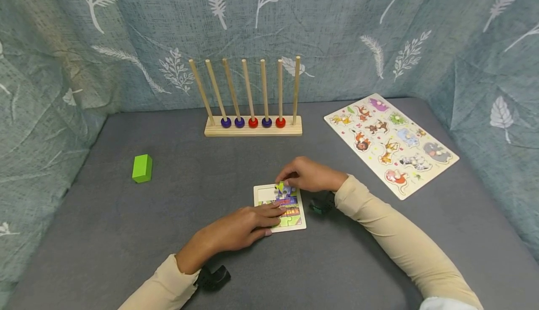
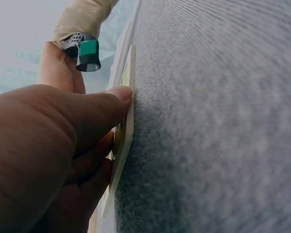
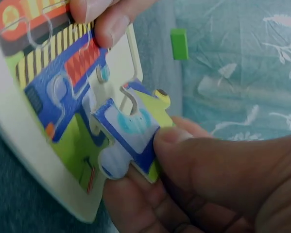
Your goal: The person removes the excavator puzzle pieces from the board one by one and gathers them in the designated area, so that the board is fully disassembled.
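Note:
My right hand [image 1: 309, 174] pinches a puzzle piece [image 3: 135, 126] between thumb and fingers, tilted over the top part of a small jigsaw puzzle board [image 1: 288, 229]. Blue, white and green print covers the piece, with a bit of yellow on one knob. Fitted pieces [image 3: 62, 92] fill much of the framed board, and pale bare backing shows at its upper left. From the other side, my left hand [image 1: 240, 225] rests with its fingers extended across the fitted pieces. Its thumb [image 2: 106, 104] lies at the board's near edge in the left wrist view. The left fingers hide part of the picture.
A wooden peg stand [image 1: 252, 131] with red and blue beads stands at the back. An animal peg puzzle [image 1: 389, 143] lies to the right, close to the right forearm. On the left sits a green block [image 1: 142, 168]. Patterned cloth [image 1: 337, 33] hangs behind the grey table.

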A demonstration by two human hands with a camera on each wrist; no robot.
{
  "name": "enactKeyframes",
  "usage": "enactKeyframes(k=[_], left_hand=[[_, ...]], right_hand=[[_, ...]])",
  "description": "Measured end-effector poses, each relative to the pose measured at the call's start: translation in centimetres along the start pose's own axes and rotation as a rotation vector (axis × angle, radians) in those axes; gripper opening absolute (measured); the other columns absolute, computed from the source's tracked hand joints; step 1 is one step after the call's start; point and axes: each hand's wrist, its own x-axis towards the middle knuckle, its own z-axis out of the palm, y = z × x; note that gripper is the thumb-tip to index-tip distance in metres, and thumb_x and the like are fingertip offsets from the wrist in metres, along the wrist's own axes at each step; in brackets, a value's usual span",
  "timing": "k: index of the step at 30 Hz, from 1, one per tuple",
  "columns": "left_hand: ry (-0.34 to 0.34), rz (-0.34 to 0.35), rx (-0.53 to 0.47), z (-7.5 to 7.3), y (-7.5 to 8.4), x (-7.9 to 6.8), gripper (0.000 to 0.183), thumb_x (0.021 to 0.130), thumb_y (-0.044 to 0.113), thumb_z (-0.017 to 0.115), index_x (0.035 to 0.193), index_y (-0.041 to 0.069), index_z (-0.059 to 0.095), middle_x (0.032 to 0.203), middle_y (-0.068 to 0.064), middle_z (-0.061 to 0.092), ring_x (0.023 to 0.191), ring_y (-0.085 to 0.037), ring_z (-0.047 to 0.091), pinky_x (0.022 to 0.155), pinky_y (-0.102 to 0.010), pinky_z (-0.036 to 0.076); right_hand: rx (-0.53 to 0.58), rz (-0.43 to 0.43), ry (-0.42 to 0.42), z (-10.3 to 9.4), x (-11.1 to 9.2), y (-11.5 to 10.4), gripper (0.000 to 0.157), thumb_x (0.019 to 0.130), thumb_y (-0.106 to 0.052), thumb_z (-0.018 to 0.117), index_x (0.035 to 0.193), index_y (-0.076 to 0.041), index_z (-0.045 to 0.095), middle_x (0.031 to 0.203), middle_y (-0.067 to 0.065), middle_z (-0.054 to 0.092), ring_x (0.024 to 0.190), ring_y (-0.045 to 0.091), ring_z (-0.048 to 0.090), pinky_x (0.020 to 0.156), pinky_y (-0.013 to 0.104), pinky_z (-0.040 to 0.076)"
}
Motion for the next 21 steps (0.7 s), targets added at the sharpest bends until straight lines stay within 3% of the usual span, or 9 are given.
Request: enactKeyframes(k=[7, 21], left_hand=[[0.015, -0.016, 0.007, 0.1, 0.1, -1.0, 0.038, 0.099, 0.013, 0.058, 0.136, 0.006, 0.058, 0.148, -0.007, 0.045, 0.139, -0.022, 0.036, 0.106, -0.042, 0.038], [0.006, 0.001, -0.036, -0.2, 0.3, 0.1, 0.041, 0.099, 0.013, 0.058, 0.139, 0.005, 0.054, 0.149, -0.004, 0.043, 0.140, -0.019, 0.032, 0.107, -0.040, 0.037]], right_hand=[[-0.017, 0.005, -0.019, -0.2, -0.1, 0.0, 0.022, 0.096, 0.002, 0.057, 0.112, 0.000, 0.071, 0.105, 0.008, 0.071, 0.073, 0.006, 0.059, 0.062, 0.022, 0.049], [-0.035, -0.020, 0.030, -1.8, -2.3, 1.3, 0.022, 0.094, 0.005, 0.057, 0.109, 0.001, 0.073, 0.106, 0.010, 0.070, 0.081, 0.010, 0.058, 0.067, 0.027, 0.047]])
